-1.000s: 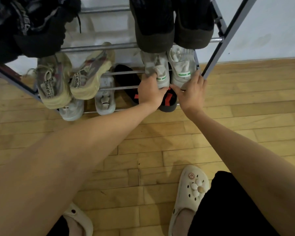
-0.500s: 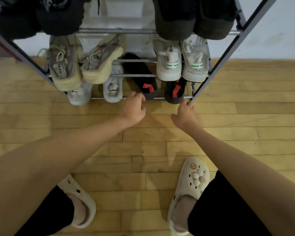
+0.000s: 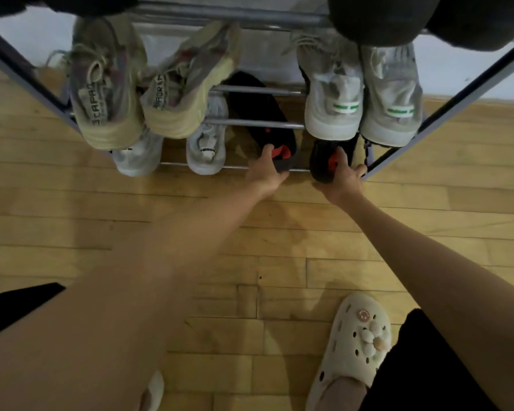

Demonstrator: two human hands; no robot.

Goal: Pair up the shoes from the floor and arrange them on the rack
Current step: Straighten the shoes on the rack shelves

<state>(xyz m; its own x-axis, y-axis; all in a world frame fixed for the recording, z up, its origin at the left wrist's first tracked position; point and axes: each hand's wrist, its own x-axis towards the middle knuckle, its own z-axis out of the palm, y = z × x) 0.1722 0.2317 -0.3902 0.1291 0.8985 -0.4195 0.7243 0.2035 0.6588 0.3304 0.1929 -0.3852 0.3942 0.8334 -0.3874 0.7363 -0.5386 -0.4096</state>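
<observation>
A metal shoe rack [image 3: 250,123] fills the top of the head view. On its bottom tier lie two black shoes with red heel marks. My left hand [image 3: 264,173] grips the heel of the left black shoe [image 3: 258,114]. My right hand [image 3: 343,178] grips the heel of the right black shoe [image 3: 324,161], which is mostly hidden under the tier above. Just above them sits a pair of white sneakers with green heel stripes [image 3: 359,93]. A pair of beige sneakers [image 3: 143,90] sits to the left, with pale grey sneakers [image 3: 205,143] below.
Dark shoes [image 3: 377,19] hang over the top right tier. The rack's slanted side bar [image 3: 445,114] runs close by my right hand. Wooden floor [image 3: 250,238] stretches in front of the rack. My feet wear cream clogs [image 3: 356,345].
Both hands left the white sneakers with green stripes, dropped to the bottom tier, and now hold the heels of the two black shoes. The view has moved closer to the rack.
</observation>
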